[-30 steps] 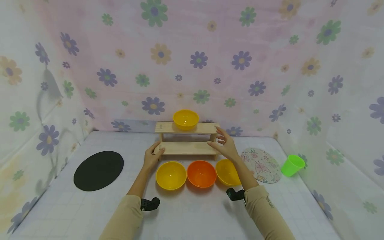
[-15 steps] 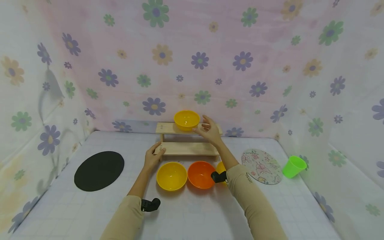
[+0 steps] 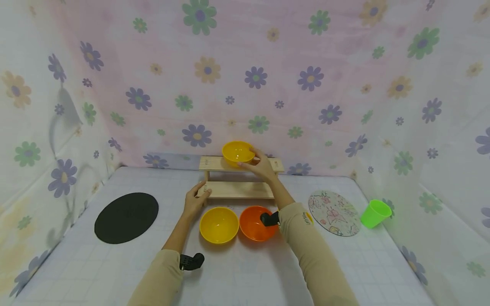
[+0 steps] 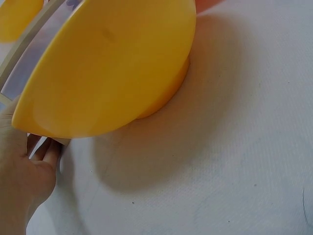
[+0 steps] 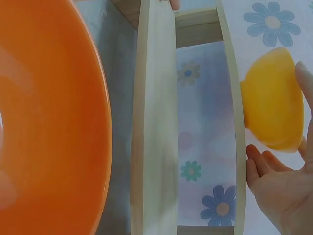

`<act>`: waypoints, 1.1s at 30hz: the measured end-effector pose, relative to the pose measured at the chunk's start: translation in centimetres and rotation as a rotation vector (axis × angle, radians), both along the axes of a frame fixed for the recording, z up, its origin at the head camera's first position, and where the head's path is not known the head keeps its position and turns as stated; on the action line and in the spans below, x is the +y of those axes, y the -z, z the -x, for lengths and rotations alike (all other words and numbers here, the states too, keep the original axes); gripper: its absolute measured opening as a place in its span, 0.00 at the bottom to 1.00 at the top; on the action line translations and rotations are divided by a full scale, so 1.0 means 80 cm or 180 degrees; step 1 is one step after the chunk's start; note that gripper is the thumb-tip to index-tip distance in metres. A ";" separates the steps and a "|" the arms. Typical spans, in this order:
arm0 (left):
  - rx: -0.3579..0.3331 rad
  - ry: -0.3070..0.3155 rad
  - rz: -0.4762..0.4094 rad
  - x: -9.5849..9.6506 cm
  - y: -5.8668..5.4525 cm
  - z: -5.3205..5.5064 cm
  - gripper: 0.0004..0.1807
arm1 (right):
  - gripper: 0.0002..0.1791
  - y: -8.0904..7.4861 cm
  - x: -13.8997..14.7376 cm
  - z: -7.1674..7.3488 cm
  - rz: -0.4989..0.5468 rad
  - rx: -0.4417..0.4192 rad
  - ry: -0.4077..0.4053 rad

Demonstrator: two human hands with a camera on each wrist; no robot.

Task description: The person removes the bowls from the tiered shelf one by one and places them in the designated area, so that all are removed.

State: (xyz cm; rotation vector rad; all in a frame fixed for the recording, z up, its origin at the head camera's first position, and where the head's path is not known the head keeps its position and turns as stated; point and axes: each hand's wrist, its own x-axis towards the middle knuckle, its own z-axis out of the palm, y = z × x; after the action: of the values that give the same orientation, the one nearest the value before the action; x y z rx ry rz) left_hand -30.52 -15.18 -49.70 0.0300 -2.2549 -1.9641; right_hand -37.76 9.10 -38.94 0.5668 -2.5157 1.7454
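A two-tier wooden shelf (image 3: 237, 190) stands at the back of the table. On its upper board sits a yellow bowl (image 3: 235, 154), upright. My right hand (image 3: 264, 168) holds this bowl's right side, thumb toward the front and fingers round the rim. In the right wrist view, the thumb lies along the bowl's rim while other fingers curl below it. My left hand (image 3: 193, 202) grips the left end of the lower board, thumb on top. In front of the shelf are another yellow bowl (image 3: 219, 225) and an orange bowl (image 3: 252, 224).
A third yellow bowl (image 3: 308, 218) is mostly hidden by the right sleeve. At left lies a black round mat (image 3: 126, 218); at right, a patterned round mat (image 3: 334, 212) beside a tilted green cup (image 3: 375, 213). Flowered cloth walls enclose the table's back and sides.
My right hand has left the lower board's right end, moved up and left, and taken hold of the upper yellow bowl. The left hand stays at the shelf.
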 end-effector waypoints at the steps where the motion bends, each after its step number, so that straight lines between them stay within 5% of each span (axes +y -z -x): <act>1: -0.0005 -0.0001 -0.0004 0.000 0.000 0.001 0.29 | 0.42 0.000 -0.001 0.000 -0.0012 -0.0020 0.0011; 22: 0.0014 0.0027 -0.0033 0.003 -0.007 -0.005 0.29 | 0.46 0.005 0.009 -0.014 0.0175 -0.0255 0.0115; 28: -0.0070 0.0079 -0.0137 0.005 -0.041 -0.025 0.29 | 0.45 -0.007 0.023 -0.043 0.0364 -0.0194 -0.0123; 33: -0.0040 0.0063 -0.0119 0.007 -0.043 -0.028 0.28 | 0.44 -0.020 0.036 -0.078 0.0272 -0.0113 -0.0169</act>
State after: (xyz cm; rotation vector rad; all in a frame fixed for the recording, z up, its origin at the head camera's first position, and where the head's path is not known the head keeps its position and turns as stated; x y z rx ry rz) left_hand -28.26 -14.61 -46.26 0.0244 -2.2343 -2.0215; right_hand -31.55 11.96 -37.32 0.6082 -2.4564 1.8872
